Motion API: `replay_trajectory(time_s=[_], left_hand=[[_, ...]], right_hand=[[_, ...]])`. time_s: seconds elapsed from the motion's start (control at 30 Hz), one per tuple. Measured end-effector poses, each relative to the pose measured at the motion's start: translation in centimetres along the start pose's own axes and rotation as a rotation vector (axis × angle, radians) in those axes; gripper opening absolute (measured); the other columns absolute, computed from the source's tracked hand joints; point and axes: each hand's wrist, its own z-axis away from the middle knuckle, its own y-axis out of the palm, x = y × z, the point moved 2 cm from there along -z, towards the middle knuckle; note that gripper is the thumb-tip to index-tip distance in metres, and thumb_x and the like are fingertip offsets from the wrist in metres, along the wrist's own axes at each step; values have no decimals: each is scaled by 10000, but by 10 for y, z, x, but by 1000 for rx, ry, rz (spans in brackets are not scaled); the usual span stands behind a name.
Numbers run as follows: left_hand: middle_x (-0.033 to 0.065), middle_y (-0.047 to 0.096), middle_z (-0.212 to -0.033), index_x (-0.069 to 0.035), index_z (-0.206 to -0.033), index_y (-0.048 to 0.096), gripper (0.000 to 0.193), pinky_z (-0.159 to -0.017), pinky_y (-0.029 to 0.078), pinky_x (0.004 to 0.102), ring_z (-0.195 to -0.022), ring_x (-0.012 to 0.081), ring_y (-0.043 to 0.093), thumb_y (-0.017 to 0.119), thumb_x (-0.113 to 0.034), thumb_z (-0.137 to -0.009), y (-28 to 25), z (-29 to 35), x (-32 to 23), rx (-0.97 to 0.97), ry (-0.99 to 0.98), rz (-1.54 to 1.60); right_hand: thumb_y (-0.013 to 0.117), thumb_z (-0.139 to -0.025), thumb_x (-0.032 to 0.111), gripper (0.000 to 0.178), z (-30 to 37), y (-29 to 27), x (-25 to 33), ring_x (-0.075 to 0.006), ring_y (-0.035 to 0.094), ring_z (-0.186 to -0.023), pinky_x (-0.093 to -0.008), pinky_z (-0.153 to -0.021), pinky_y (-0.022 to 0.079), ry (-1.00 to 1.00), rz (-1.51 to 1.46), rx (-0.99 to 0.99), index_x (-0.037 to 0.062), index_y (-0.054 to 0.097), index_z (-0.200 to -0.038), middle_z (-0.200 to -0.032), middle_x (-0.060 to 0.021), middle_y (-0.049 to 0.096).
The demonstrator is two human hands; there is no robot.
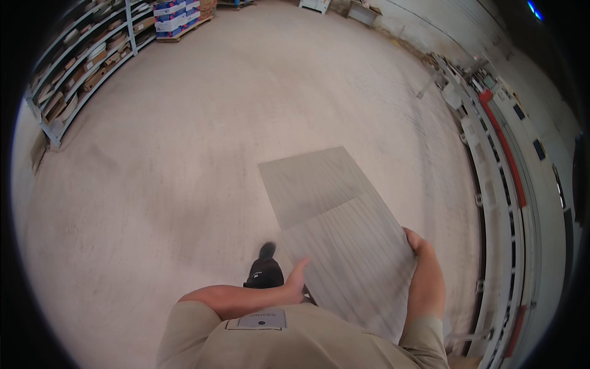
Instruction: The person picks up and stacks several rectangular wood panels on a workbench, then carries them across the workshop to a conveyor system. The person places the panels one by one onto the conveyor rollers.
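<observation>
Two grey wood-grain panels lie one over the other in front of my body, held off the floor. The upper panel (362, 264) is nearer to me, and the lower panel (313, 181) sticks out past its far edge. My left hand (297, 280) grips the left edge close to my belly, thumb up along the side, other fingers mostly hidden. On the right edge, farther out, my right hand (418, 241) is closed around the side with its fingers partly hidden beneath.
A long machine with a red strip (504, 147) runs along the right side. Metal shelving (92, 61) full of brown pieces stands at the far left, beside a pallet of blue and white boxes (175, 18). My dark shoe (267, 251) shows on the pale concrete floor (153, 172).
</observation>
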Motion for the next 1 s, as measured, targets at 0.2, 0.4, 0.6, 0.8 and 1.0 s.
replay_trajectory(time_s=[0.2,0.4,0.6,0.8,1.0], left_hand=[[117,511,-1402,-86,-1388,471,700,-1064,382,462,-1271,288,485,517,-563,-877,88,-175,-215,69,35,13],[106,519,-1394,-65,-1401,452,696,-1054,397,429,-1256,277,508,524,-550,-907,207,-293,-377,58,-43,64],[112,533,-1379,-78,-1374,483,667,-1067,400,436,-1253,276,507,541,-534,-891,342,-493,-569,61,58,34],[97,551,-1359,-77,-1356,494,630,-1071,392,451,-1245,268,513,519,-517,-907,468,-599,-730,102,14,104],[107,506,-1411,-59,-1394,448,683,-1082,370,449,-1280,284,479,500,-535,-908,563,-752,-900,119,127,70]], right_hand=[[358,-994,374,492,-215,-83,206,-219,557,-1154,-384,-1015,406,10,-17,21,131,536,-1383,-1304,-76,604],[364,-988,379,510,-383,-181,314,-220,565,-1158,-389,-1032,397,112,-71,25,102,529,-1384,-1294,-84,612],[385,-989,359,507,-574,-314,471,-213,536,-1219,-388,-1066,365,64,22,-115,73,525,-1384,-1329,-81,595],[394,-982,376,506,-767,-424,592,-203,542,-1202,-374,-1058,372,24,44,14,96,536,-1379,-1325,-80,598],[378,-983,413,517,-917,-509,773,-210,555,-1177,-369,-1039,383,144,5,-18,128,538,-1384,-1318,-72,605]])
